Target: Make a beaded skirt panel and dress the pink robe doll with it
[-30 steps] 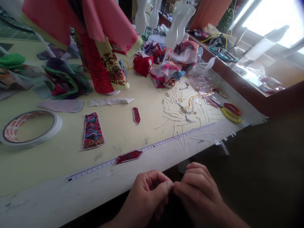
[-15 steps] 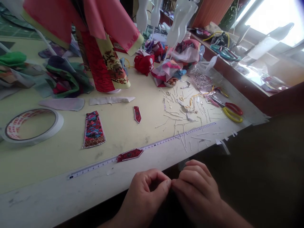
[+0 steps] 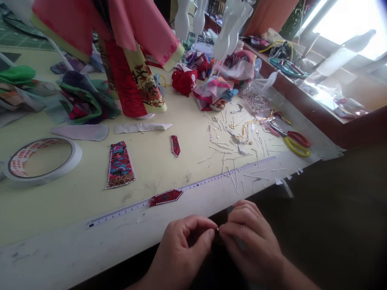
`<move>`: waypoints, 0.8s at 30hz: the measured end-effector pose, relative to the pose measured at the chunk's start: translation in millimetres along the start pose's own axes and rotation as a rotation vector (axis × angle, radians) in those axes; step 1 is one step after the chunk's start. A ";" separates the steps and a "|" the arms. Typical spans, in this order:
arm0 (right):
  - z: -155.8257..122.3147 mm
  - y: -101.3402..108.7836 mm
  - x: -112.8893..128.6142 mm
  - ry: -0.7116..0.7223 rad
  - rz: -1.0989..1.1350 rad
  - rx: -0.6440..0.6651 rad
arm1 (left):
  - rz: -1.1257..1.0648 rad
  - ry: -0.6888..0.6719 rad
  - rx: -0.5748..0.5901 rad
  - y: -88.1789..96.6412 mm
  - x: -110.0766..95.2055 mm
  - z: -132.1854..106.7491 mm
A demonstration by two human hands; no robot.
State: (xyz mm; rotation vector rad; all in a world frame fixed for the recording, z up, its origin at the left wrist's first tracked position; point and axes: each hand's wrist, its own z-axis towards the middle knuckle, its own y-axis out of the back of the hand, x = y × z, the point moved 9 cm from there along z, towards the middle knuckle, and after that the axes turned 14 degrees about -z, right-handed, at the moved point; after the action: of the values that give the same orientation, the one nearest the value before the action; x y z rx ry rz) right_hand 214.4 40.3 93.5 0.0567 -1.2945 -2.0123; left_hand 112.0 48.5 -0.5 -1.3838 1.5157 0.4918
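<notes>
My left hand [image 3: 184, 245] is closed in a pinch just beyond the table's front edge. Facing it, my right hand [image 3: 252, 237] is pinched too, its other fingers curled. A tiny white bead-like piece [image 3: 217, 229] shows between the fingertips of both hands; the rest of it is hidden. On the table beyond lies a red pointed fabric piece [image 3: 166, 197] edged with white beads, across a white measuring tape [image 3: 121, 212]. Farther back are a smaller red pointed piece [image 3: 175, 146] and a wider patterned piece [image 3: 120, 165], also bead-edged.
Short bead strands [image 3: 232, 171] lie scattered at the right of the table, near red-and-yellow-handled scissors [image 3: 296, 143]. A tape roll [image 3: 75, 155] lies at left. Behind stand a pink-and-red garment [image 3: 130, 80] and white mannequin forms [image 3: 223, 36], with bunched cloth [image 3: 211, 92] near them.
My fingertips have drawn slightly apart, and a tiny white piece now shows between them. My right hand has risen a little. The things on the table have stayed put.
</notes>
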 end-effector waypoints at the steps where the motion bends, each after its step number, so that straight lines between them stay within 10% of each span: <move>1: 0.2 -0.2 -1.1 -0.017 0.021 0.006 | 0.032 -0.063 -0.013 1.6 -4.5 0.0; 7: -4.6 -5.8 -13.2 -0.152 0.230 0.075 | 0.209 -0.433 0.009 -1.8 -33.3 -7.1; 24: -4.6 -4.8 -14.3 -0.146 0.223 0.043 | 0.433 -0.840 -0.050 -6.5 -51.9 -27.1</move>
State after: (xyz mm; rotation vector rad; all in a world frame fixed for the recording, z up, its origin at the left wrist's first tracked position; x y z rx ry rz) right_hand 224.1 46.3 82.6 -0.2093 -1.3707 -1.8254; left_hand 100.4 51.3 57.2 -0.7028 1.0761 1.2085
